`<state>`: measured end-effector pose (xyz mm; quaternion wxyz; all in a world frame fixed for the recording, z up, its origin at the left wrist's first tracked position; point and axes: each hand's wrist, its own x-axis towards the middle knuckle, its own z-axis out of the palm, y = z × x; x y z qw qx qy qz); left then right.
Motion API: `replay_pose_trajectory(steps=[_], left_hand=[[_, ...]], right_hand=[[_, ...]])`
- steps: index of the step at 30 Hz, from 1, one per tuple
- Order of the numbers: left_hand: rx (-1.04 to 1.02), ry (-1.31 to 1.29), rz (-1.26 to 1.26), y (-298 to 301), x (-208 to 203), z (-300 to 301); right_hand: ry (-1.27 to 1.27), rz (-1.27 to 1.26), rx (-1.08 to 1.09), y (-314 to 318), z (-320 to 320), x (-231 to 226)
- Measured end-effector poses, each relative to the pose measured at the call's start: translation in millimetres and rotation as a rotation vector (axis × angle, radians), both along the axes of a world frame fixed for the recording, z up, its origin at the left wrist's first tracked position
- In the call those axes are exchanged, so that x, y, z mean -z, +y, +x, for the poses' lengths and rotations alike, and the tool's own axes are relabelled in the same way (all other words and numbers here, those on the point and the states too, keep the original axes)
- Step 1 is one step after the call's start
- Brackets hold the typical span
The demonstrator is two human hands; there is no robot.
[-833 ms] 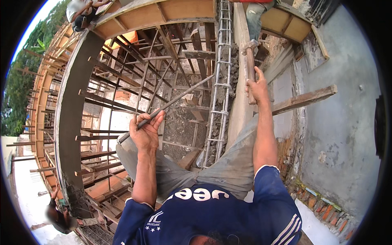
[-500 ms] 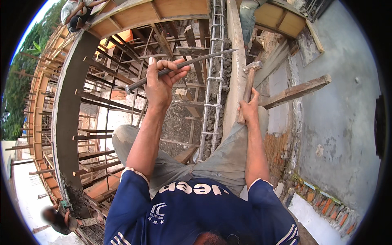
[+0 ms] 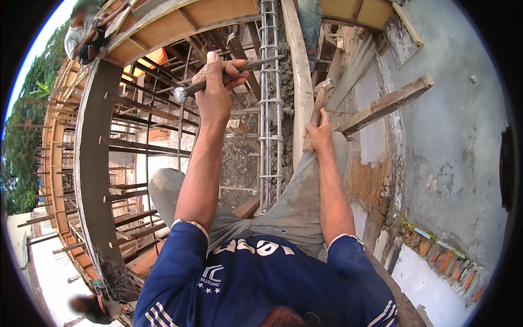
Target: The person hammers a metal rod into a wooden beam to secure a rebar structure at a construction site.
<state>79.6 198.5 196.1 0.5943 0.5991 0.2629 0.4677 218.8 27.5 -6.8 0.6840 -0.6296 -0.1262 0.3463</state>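
My left hand (image 3: 217,92) is closed around a long dark steel chisel (image 3: 261,63). Its shiny mushroomed end pokes out on the left, beside my wrist, and the thin tip points right, over the rebar cage (image 3: 271,125). Against my right thigh, my right hand (image 3: 321,136) grips a hammer (image 3: 317,111) by its wooden handle. The hammer head is uppermost, alongside a wooden formwork board (image 3: 298,82). Both tools are held up in the air, apart from each other.
A timber beam (image 3: 389,106) juts out on the right, in front of a grey plastered wall (image 3: 452,136). Wooden props and poles fill the space below on the left, beside a concrete beam (image 3: 98,163). One person (image 3: 81,38) sits at upper left; another (image 3: 95,308) is at lower left.
The chisel has turned in my left hand's grip, so its blunt end faces me more. My right hand and the hammer have shifted slightly left in view. The whole view has swung a little.
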Motion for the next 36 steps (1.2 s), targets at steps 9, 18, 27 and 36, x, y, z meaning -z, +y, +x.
replay_pose_trajectory(steps=[9, 18, 27, 36], left_hand=[[0.141, 0.337, 0.294, 45.0, 93.2, -0.7], [0.294, 0.049, 0.058, 21.7, 63.2, -60.6], [-0.222, -0.474, -0.313, 120.8, -5.1, -235.0], [-0.626, -0.797, -0.633, 261.1, 162.3, -437.0]], right_hand=[[-0.464, -0.030, 0.039, 2.6, -19.6, -1.7], [-0.506, 0.227, -0.040, -18.4, -90.5, -58.4], [0.080, 0.415, -0.070, -40.0, -209.0, -69.1], [0.511, 0.007, -0.199, 42.1, -307.2, 11.3]])
